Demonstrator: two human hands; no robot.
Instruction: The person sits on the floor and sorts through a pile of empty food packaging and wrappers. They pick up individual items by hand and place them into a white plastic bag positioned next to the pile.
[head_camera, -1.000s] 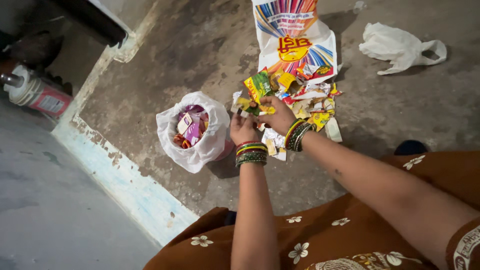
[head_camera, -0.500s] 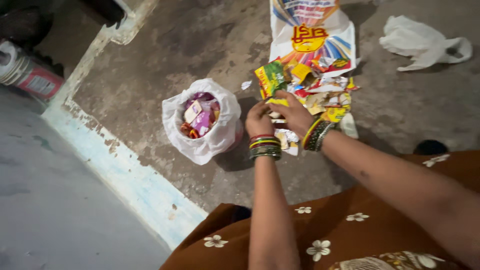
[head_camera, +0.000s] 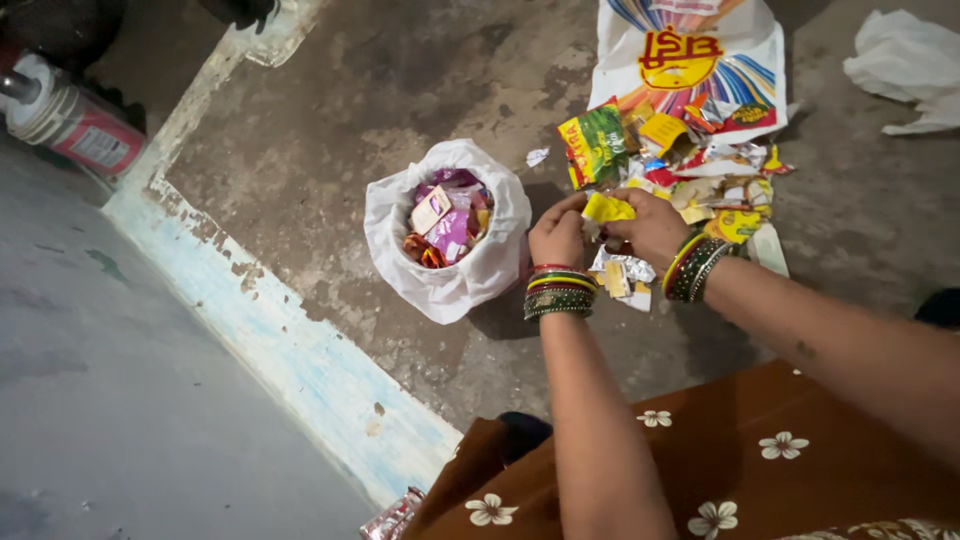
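Two hands meet over a heap of spent wrappers (head_camera: 700, 190) on a rough concrete floor (head_camera: 330, 130). Our left hand (head_camera: 558, 238) and right hand (head_camera: 652, 228) both pinch one small yellow wrapper (head_camera: 606, 208) between thumb and fingertips, the remaining fingers curled close; stacked bangles ring both wrists. The yellow wrapper sits between the hands, just above the near edge of the heap. At nine o'clock from our hands stands a white plastic bag (head_camera: 400, 215), its mouth open, holding pink and purple wrappers. At twelve o'clock the heap spreads onto a flat printed sack (head_camera: 690, 60) with rainbow stripes. A crumpled white bag (head_camera: 905, 65) lies well apart at two o'clock. A painted blue-white kerb (head_camera: 290, 350) runs diagonally at eight o'clock, with a red-and-white canister (head_camera: 75, 125) beyond it at ten o'clock. Brown flowered cloth (head_camera: 760, 460) fills the foreground.
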